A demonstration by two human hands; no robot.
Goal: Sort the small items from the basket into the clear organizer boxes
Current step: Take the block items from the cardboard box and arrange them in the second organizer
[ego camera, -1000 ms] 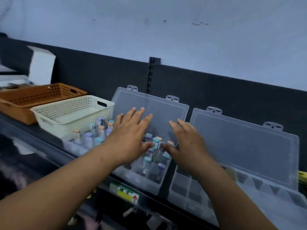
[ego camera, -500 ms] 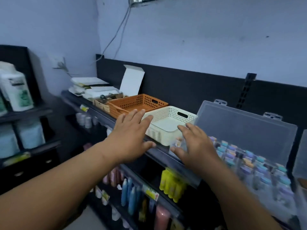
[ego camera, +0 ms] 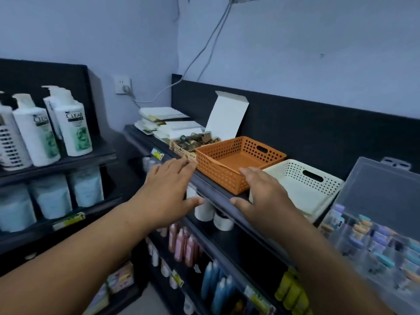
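Shop shelf [ego camera: 218, 196]: orange basket [ego camera: 227, 176] just ahead, between left hand [ego camera: 168, 187] and right hand [ego camera: 263, 196], long axis pointing away; both spread, empty.

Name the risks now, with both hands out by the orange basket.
1. The orange basket sits at the shelf edge; a one-sided tug from the left hand or right hand might tip it off toward the bottles below.
2. The open cardboard box sits right beside the basket; shifting the basket may jostle it and spill its small items.
3. The filled organizer box stands open near the right forearm; a sweep back could knock it.
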